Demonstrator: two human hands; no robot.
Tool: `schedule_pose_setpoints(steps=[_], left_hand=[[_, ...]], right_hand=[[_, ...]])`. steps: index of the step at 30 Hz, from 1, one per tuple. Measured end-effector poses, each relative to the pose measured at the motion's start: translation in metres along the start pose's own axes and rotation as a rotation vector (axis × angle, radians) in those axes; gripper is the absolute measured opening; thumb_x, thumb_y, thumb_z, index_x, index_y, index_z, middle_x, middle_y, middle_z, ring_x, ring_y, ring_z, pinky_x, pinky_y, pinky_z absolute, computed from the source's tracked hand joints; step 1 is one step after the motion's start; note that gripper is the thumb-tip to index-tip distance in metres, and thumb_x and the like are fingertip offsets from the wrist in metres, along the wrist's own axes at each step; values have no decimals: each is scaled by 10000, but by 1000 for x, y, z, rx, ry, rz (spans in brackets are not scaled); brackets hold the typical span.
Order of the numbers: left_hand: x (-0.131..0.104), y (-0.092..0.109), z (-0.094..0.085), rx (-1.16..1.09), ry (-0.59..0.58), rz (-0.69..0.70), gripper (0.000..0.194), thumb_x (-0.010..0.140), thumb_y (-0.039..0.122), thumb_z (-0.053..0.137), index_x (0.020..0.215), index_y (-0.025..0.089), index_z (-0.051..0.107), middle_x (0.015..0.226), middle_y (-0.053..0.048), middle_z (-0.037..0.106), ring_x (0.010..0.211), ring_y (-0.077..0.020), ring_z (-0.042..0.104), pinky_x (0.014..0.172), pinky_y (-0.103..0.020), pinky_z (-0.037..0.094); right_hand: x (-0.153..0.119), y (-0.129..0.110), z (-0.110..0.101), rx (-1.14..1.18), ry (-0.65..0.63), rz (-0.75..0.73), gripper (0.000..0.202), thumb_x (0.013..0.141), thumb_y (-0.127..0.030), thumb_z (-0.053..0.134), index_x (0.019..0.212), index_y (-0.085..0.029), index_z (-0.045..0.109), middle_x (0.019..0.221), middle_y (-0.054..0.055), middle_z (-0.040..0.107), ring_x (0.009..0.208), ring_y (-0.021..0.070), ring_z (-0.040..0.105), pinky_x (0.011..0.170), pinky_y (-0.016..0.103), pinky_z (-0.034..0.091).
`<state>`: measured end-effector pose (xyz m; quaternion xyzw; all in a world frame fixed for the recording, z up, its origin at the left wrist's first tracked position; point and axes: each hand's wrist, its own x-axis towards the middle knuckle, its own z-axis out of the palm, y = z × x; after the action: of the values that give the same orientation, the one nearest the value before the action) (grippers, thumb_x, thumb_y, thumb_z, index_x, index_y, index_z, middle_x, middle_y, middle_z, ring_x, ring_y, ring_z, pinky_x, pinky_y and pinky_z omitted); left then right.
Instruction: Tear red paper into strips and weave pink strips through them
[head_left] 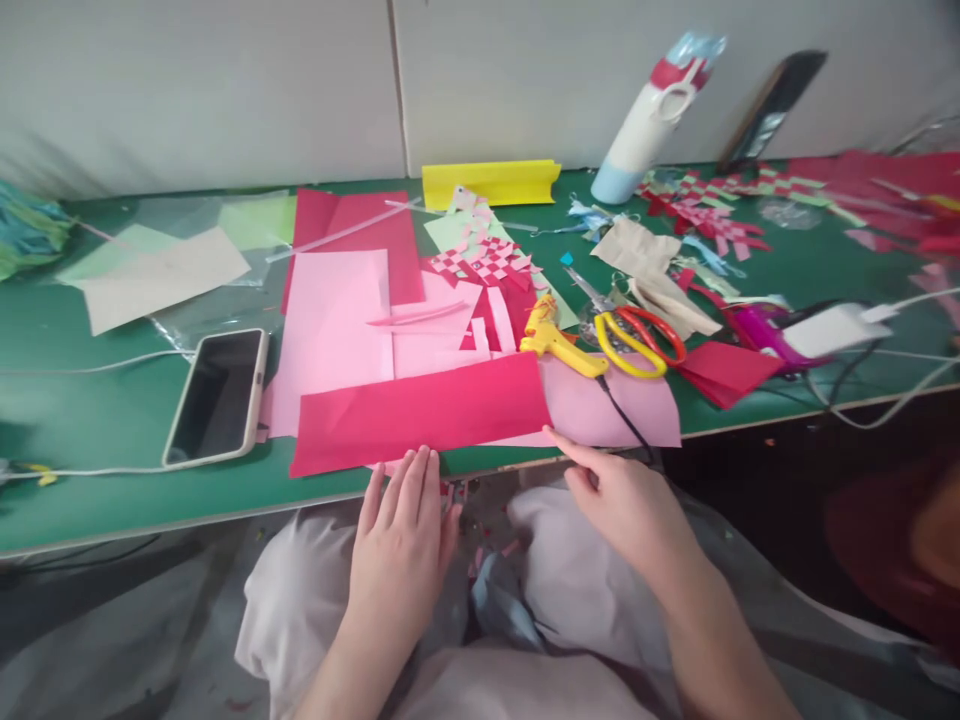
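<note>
1. Left hand: we see it flat, fingers straight, gripping nothing, fingertips at the red paper's near edge.
2. Right hand: index finger out at the paper's near right corner, other fingers curled; we can't tell if they hold anything.
3. Red paper: we have it just beyond both hands, lying across pink sheets.
4. Phone: left of our left hand, farther out.
5. Yellow glue gun: beyond our right index finger; scissors just right of it.
6. Yellow paper, bottle: far beyond our hands, near the wall.
</note>
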<state>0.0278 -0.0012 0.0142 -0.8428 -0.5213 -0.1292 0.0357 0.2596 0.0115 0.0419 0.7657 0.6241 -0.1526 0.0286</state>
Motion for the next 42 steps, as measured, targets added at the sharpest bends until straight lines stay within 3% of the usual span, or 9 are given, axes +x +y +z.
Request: schedule_pose_setpoints(steps=[21,25,33,42], left_hand=[[-38,-64,-19,138,55,-173,488,890,276,501,1297,10,460,1228,-207,607,1136,-283,568,1027,-458,372],[-44,-68,-20,143,26,-187,496,896,276,488,1318,20,440,1253,-203,592,1154,-280,553,1035,-457,354],[-44,-71,-23,127,16,-209,462,910,291,457,1305,51,468,1252,-188,586,1133,-289,551,975,-434,372],[-38,-75,-24,105,34,-310,391,903,316,469,1229,121,563,1136,-121,646,912,-277,624,870,-417,417]], right_hand=[[6,-4,4,-50,83,30,428,807,-246,497,1204,-328,632,655,58,718,496,179,581,500,250,332],[6,-7,3,-48,94,24,411,809,-251,502,1188,-320,646,604,52,702,460,173,564,486,251,327],[4,-10,-1,-45,105,12,395,821,-246,487,1169,-317,659,736,82,739,580,202,648,528,256,363],[4,-8,-4,62,63,20,414,826,-241,454,1180,-332,649,768,76,741,633,206,661,542,252,367]])
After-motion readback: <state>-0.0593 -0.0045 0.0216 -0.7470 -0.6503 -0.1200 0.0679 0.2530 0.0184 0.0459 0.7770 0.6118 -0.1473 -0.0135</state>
